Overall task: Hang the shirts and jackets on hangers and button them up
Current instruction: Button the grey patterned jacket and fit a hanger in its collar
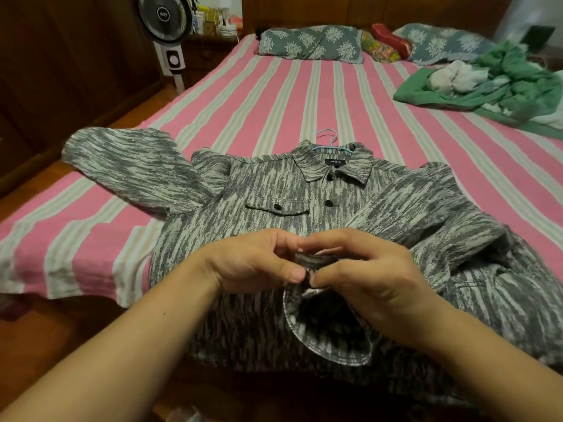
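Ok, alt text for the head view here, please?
Both hands, left hand and right hand, pinch the front placket of a grey-and-white streaked jacket lying on a pink striped bedsheet. A light blue wire hanger pokes from its collar; the top two buttons look fastened.

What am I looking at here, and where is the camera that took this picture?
No machine here: a person wears a camera on the head, looking down at their own bare arms. A grey patterned jacket lies on a bed with a pink striped sheet; a light blue hanger pokes out at its collar. The left hand and right hand pinch the jacket's front edges together at the middle, as if fastening a button. Two upper buttons look closed. Pillows, crumpled green cloth and a fan sit behind.
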The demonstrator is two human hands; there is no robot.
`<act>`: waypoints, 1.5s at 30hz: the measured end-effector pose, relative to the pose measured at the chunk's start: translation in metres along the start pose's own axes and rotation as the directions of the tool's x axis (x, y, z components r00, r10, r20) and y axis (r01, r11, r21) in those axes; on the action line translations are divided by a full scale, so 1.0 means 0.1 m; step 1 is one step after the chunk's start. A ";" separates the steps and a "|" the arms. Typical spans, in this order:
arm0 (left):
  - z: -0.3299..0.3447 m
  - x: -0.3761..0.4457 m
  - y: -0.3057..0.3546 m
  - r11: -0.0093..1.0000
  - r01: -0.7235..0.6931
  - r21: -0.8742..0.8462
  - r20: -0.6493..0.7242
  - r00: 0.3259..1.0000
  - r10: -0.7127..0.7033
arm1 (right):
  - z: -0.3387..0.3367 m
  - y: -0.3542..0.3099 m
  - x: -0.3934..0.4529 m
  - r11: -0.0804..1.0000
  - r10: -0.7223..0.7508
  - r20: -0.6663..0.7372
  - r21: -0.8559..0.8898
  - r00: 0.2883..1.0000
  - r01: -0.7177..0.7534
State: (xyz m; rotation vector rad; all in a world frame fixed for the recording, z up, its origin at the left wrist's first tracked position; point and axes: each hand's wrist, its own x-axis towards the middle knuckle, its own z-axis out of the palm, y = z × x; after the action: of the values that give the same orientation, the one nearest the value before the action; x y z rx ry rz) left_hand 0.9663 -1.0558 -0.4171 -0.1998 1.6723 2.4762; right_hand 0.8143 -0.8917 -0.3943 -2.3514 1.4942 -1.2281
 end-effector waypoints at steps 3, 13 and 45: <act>0.02 -0.02 -0.01 1.000 -0.004 0.000 0.007 1.000 0.004 | 0.01 0.00 -0.01 1.000 -0.018 0.006 -0.013 1.000 0.018; 0.07 -0.16 0.02 0.989 0.010 0.145 -0.139 0.990 0.011 | 0.04 -0.01 -0.04 0.991 -0.078 -0.022 -0.114 0.997 0.075; 0.38 -0.33 0.11 0.930 -0.061 0.362 -0.428 0.875 0.224 | 0.08 0.15 -0.05 0.981 -0.039 -0.088 -0.191 0.995 0.021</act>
State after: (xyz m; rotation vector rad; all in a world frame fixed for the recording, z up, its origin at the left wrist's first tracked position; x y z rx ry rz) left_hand 0.9953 -1.0264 -0.3867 -0.6968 2.3543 2.3058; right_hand 0.8081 -0.8983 -0.4095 -2.4751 1.6801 -1.2684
